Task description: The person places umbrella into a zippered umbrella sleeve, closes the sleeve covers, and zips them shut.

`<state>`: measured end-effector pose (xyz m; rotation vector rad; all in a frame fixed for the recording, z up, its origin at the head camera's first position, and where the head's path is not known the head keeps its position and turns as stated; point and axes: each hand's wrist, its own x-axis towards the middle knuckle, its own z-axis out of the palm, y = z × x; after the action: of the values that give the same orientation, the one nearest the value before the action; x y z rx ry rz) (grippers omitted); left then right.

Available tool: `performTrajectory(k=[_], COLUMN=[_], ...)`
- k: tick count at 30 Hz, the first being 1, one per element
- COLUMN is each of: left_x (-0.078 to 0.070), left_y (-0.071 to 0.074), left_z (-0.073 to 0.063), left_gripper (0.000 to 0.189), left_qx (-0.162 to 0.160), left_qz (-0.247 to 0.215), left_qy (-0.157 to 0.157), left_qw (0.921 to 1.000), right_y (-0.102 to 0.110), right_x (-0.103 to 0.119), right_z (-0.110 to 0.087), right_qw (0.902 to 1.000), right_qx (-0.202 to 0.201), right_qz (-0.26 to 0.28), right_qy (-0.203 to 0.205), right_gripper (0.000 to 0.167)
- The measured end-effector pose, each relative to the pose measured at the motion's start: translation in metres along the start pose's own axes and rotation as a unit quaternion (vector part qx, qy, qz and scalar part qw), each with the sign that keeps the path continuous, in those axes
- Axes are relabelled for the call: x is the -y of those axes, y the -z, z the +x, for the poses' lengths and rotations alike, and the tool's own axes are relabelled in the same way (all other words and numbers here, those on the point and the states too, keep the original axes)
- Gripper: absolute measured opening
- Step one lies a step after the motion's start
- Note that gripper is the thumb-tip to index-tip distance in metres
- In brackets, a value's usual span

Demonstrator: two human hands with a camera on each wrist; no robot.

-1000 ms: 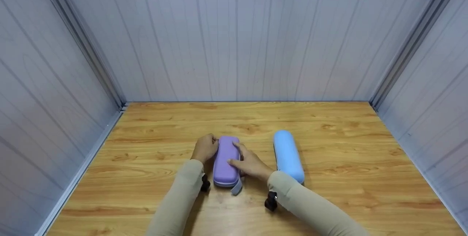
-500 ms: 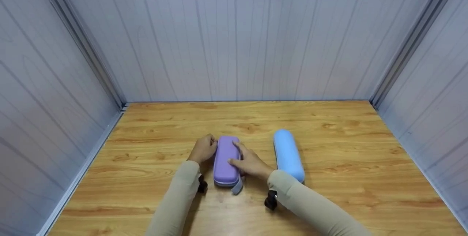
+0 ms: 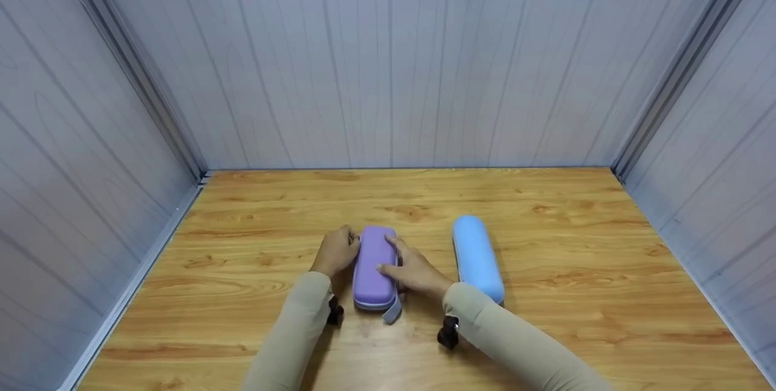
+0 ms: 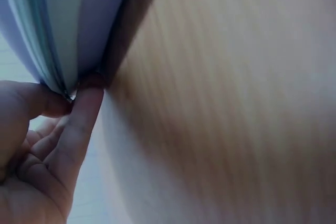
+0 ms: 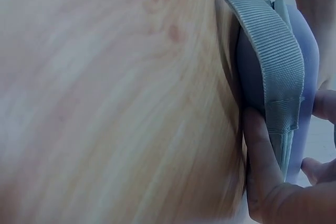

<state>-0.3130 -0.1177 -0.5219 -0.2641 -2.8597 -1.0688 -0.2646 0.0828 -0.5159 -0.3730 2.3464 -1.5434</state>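
A purple zip case [image 3: 374,270] with a grey strap [image 3: 393,311] at its near end lies lengthwise on the wooden table. My left hand [image 3: 337,250] is at its far left side. In the left wrist view, thumb and index finger pinch a small zipper pull [image 4: 71,97] on the case's zipped edge, mostly hidden by the fingertips. From the right, my right hand [image 3: 418,270] grips the case, with the thumb on its top. In the right wrist view, fingers [image 5: 260,150] lie along its side by the strap [image 5: 283,77].
A light blue case [image 3: 478,257] lies to the right, its near end close to my right sleeve [image 3: 515,333]. White panel walls [image 3: 388,63] enclose the wooden table [image 3: 576,245] at the back and both sides.
My left hand has shifted slightly left and toward my body along the case's edge. The right hand keeps its grip, and the purple case stays in place.
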Motion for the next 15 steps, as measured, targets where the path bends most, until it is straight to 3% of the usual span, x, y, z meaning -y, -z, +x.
performTrajectory(k=[7, 15], left_x=[-0.0012, -0.0015], left_y=[0.0021, 0.0039], left_z=[-0.0061, -0.0071], left_gripper=[0.008, 0.007], left_qx=[0.001, 0.009], left_qz=[0.003, 0.036], left_qy=[-0.009, -0.013], left_qw=[1.0000, 0.9992], right_y=[0.0001, -0.0006], right_x=[-0.0002, -0.0012], right_z=[-0.0005, -0.0002], right_qw=[0.9999, 0.9999], right_qx=[0.001, 0.003], right_qz=[0.009, 0.010], right_qy=[-0.007, -0.007], right_gripper=[0.078, 0.078])
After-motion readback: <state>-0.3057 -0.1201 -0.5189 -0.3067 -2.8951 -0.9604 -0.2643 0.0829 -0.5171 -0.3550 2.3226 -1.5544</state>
